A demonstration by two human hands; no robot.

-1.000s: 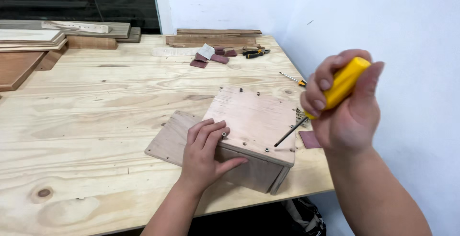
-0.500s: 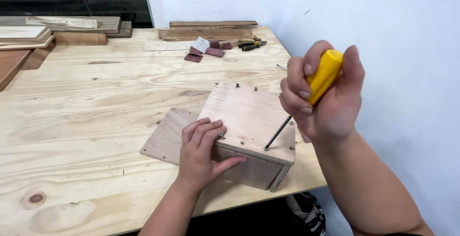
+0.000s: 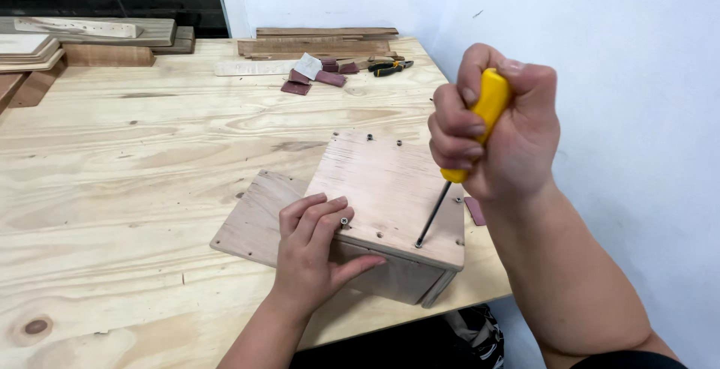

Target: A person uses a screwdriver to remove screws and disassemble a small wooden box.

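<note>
Head view: wooden box (image 3: 390,189) lies between both hands, screwdriver (image 3: 480,125) above.

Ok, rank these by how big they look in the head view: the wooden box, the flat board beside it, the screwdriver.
1. wooden box
2. flat board, partly hidden, so unsure against the box
3. screwdriver, clearly smallest, held in the right hand

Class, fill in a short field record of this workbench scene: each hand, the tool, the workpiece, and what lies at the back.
left hand: flat on the wooden box, fingers by a screw
right hand: fist around the yellow-handled screwdriver
tool tip: on a screw near the box's front edge
under box: a flat wooden panel
surface: plywood table
at back: sandpaper pieces, pliers, wood offcuts
</note>
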